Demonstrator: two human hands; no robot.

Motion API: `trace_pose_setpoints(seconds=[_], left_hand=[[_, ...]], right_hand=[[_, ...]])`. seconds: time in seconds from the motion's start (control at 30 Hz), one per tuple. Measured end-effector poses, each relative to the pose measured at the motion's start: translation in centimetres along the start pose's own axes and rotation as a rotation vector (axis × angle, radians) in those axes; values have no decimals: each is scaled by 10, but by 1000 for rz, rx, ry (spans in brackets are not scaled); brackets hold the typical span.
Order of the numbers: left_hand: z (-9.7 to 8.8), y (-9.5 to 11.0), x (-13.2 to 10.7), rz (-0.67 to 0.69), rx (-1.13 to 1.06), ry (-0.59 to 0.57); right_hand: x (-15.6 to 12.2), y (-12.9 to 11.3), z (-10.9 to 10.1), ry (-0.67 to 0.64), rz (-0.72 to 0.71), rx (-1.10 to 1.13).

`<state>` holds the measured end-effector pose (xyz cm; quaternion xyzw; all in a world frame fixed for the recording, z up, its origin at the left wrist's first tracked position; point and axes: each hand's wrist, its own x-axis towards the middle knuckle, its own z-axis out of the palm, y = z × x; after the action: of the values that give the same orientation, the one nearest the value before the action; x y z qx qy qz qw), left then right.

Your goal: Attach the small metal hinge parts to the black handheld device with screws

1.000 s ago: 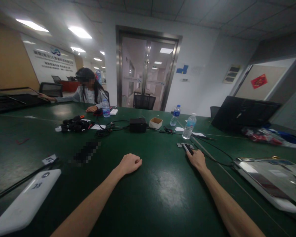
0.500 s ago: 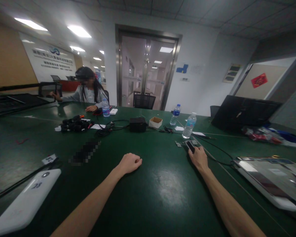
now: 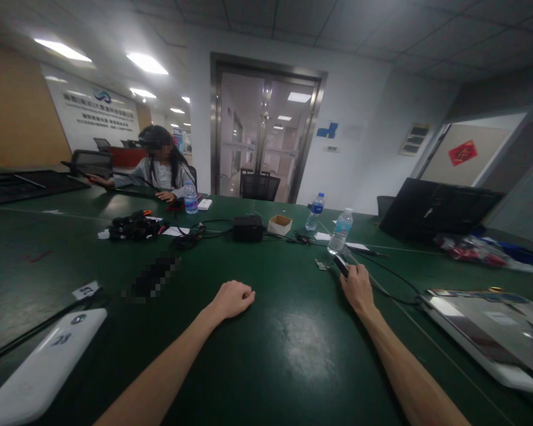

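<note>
My left hand rests on the green table as a loose fist with nothing visible in it. To the right, my right hand is closed around a small dark phone-like device, which sticks out past the fingers toward the far side. A small metallic item lies just left of that device. A black cable runs along the table to the right of my right hand.
A white laptop lies near left, an open disassembled laptop near right. Two water bottles, a small cardboard box, a black box, cables and a black bundle sit mid-table. A person sits far left.
My right hand has lifted the dark device slightly and drawn it a little nearer. The left fist has stayed put. The person at the far left has moved an arm.
</note>
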<state>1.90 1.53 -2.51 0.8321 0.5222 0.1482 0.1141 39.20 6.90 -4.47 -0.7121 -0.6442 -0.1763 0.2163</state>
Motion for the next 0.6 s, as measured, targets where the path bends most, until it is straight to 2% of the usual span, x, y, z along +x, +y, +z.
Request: trace_pose_setpoints(seconds=[0.43,0.6], left_hand=[[1,-2,0,6,-19,-16],[-1,1,0,-17,5,-13]], right_hand=[[0,3,2,11,30,47],[4,12,8,95,253,294]])
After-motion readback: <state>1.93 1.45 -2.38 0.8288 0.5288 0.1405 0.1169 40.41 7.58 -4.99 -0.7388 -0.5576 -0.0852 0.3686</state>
